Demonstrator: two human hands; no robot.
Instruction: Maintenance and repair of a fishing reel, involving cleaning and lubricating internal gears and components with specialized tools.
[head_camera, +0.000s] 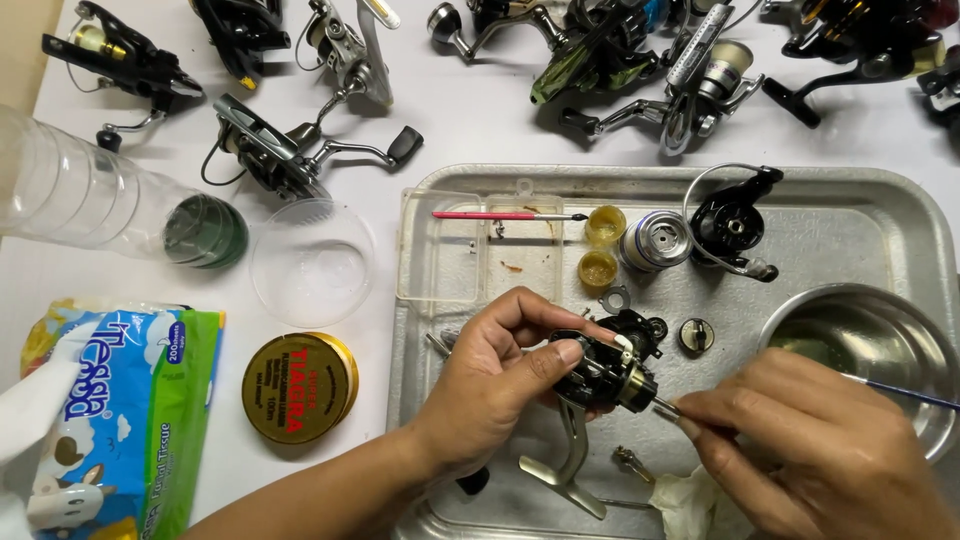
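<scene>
Left hand (490, 375) grips reel body (600, 375) over tray (880, 215); right hand (810, 440) pinches thin brush (900, 392). Risk: brush slips, small parts roll away.

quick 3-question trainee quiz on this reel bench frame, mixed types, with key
1. True or false: the left hand grips the black reel body over the metal tray.
2. What does the right hand hold? A) thin brush B) pliers C) spool
3. What colour is the handle of the brush lying on the clear plastic box?

Key: 1 true; 2 A; 3 pink.
</scene>
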